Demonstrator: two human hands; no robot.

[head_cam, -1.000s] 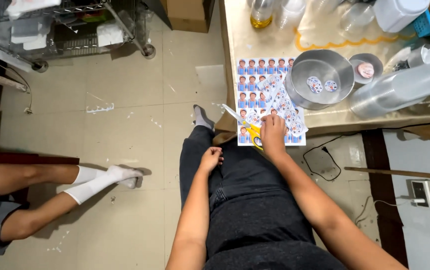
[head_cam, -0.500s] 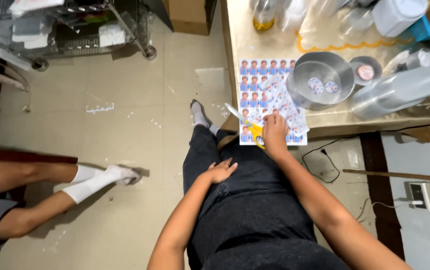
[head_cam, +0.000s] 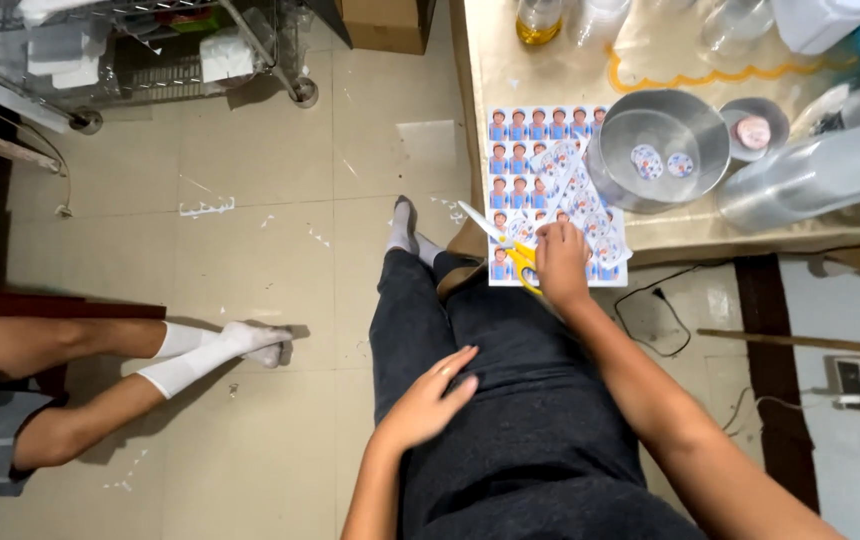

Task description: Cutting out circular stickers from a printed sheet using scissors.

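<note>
The person's right hand (head_cam: 560,262) is pressing down, palm flat, on a printed sheet of small portrait stickers (head_cam: 535,165) that is lying at the near edge of the counter (head_cam: 550,70), its lower part overhanging the edge. Yellow-handled scissors (head_cam: 508,248) are sitting under that hand, blades pointing out to the left over the edge; whether the fingers are through the loops cannot be told. The left hand (head_cam: 428,398) is resting loosely spread on the dark trousers, holding nothing.

Just beside the sheet a steel bowl (head_cam: 662,148) is holding a few cut round stickers (head_cam: 655,162), with a small dish (head_cam: 753,128) and clear plastic containers (head_cam: 810,175) beyond it. Another person's legs in white socks (head_cam: 205,352) are stretching across the tiled floor (head_cam: 250,200), well apart.

Judging from this, the sheet is likely to slip off the edge if the palm lifts, since nothing else is weighting it. The scissors, half over the edge, could drop toward the lap. Cutting one-handed would probably let the paper twist and clip a neighbouring portrait.
</note>
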